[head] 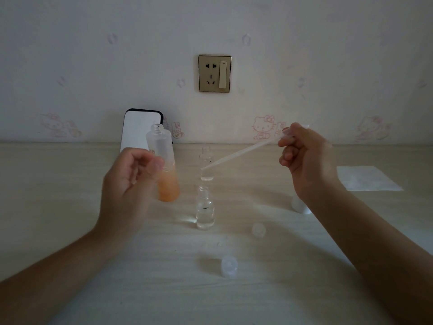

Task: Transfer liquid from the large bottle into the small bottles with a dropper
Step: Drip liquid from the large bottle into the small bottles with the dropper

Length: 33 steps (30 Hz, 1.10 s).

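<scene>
Left hand (131, 179) fingers wrapped round large bottle (164, 165), tilted, off the desk (58, 202); right hand (307, 158) fingers pinch dropper (241, 152) bulb, tip by far small bottle (206, 171); looks mid-transfer, next needs tip centred in a narrow neck.

A tall frosted glass cylinder bottle (164, 146), uncapped and part filled with orange liquid, leans left of centre, gripped by the left hand (131, 179). A slim translucent plastic dropper (241, 152) slants down-left from the right hand (304, 158), its tip over the farther of two clear small glass bottles (206, 164). The nearer one (205, 208) stands upright and open at centre frame.
</scene>
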Available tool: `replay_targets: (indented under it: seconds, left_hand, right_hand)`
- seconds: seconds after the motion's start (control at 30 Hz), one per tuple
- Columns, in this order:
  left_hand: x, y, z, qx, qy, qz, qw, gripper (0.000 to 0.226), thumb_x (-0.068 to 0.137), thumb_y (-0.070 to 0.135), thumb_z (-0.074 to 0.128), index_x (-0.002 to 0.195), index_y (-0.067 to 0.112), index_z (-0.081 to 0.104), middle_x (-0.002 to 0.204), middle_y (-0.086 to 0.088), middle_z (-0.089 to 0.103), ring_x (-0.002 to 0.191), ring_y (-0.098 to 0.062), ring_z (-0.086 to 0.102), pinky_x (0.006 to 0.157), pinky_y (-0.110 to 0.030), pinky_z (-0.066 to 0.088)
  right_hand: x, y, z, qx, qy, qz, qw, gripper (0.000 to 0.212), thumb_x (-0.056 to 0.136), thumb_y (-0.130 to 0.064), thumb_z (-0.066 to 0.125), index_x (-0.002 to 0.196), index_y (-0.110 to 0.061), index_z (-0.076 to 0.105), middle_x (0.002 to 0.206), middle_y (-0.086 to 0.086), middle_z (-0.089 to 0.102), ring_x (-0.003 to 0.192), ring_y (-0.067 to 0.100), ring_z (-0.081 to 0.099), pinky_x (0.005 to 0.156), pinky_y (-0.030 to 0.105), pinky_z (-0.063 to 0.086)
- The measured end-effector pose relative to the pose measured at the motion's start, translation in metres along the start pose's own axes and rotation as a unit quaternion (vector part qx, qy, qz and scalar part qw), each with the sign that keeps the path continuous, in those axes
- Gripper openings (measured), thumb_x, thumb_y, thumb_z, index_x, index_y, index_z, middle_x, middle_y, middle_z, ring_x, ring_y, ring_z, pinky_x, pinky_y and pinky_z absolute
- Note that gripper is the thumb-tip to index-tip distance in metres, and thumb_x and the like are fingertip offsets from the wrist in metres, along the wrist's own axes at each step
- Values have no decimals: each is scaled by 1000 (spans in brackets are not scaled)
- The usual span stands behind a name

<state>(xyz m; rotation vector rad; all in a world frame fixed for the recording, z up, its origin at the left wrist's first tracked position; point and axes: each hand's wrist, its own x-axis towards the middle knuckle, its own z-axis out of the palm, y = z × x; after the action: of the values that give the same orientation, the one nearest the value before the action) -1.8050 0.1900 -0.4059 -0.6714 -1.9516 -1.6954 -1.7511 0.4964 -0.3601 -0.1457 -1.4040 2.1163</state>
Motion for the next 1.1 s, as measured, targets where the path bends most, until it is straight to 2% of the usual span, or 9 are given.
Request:
replay_targets:
  seconds: [0.13, 0.27, 0.37, 0.43, 0.57, 0.7, 0.83, 1.0, 1.1]
  left_hand:
    - [13, -15, -9, 14, 56, -28, 998, 28, 86, 52, 73, 103, 34, 60, 96, 9, 65, 85, -2, 64, 78, -19, 50]
    - [10, -33, -4, 45, -58, -122, 990, 65, 67, 65, 79, 124, 50, 51, 128, 15, 65, 105, -6, 69, 84, -31, 55]
    - [8, -38, 0, 75, -122, -131, 981, 76, 71, 59, 81, 138, 43, 50, 117, 19, 72, 104, -7, 73, 89, -41, 60]
    - [8, -39, 0, 85, -121, -120, 982, 60, 83, 42, 82, 135, 40, 53, 108, 18, 76, 96, -5, 76, 89, -47, 62]
    - [5, -33, -1, 107, -106, -77, 986, 50, 86, 35, 78, 126, 56, 54, 106, 21, 74, 93, -1, 72, 81, -32, 59]
    - [5, -35, -1, 158, -101, -14, 982, 58, 90, 23, 79, 136, 50, 55, 116, 20, 69, 111, -8, 63, 88, -27, 47]
    - [6, -37, -1, 185, -99, 4, 978, 80, 89, 16, 80, 127, 77, 46, 113, 25, 62, 105, -6, 54, 88, -21, 40]
    - [6, -43, -2, 218, -126, 16, 968, 65, 89, 23, 77, 144, 46, 53, 106, 15, 61, 105, -18, 56, 87, -36, 44]
    - [5, -41, -1, 233, -130, 18, 963, 65, 90, 17, 80, 146, 38, 56, 104, 11, 61, 104, -20, 55, 86, -37, 43]
  right_hand:
    - [2, 3, -1, -5, -8, 6, 1000, 16, 87, -26, 66, 84, -10, 67, 69, 4, 67, 46, 13, 48, 47, 25, 43]
    - [3, 5, -1, -12, -12, 18, 1000, 17, 84, -27, 68, 85, -10, 68, 70, 6, 68, 46, 13, 49, 47, 25, 44]
    - [5, 7, 0, -33, -8, 37, 999, 10, 90, -19, 69, 85, -10, 69, 72, 7, 70, 46, 13, 50, 47, 25, 45]
    - [4, 8, 1, -45, -10, 50, 998, 7, 92, -15, 68, 86, -11, 70, 73, 8, 70, 46, 14, 51, 46, 26, 45]
    - [1, 6, 3, -28, -13, 46, 998, 7, 91, -13, 66, 85, -11, 69, 73, 8, 69, 48, 14, 49, 46, 25, 44]
    - [-1, -2, 1, 28, -4, 27, 999, 14, 96, -14, 60, 84, -11, 67, 72, 7, 67, 49, 13, 48, 47, 24, 43]
    - [-2, -8, 0, 57, -3, 20, 998, 16, 96, -15, 57, 84, -13, 67, 70, 5, 66, 51, 12, 46, 49, 24, 41]
    - [-2, -5, 1, 50, -4, 23, 998, 17, 98, -16, 58, 84, -12, 67, 71, 6, 66, 50, 12, 47, 48, 24, 42]
    - [-1, -4, 0, 44, 2, 24, 999, 17, 98, -17, 59, 83, -13, 67, 71, 5, 66, 50, 11, 47, 48, 24, 42]
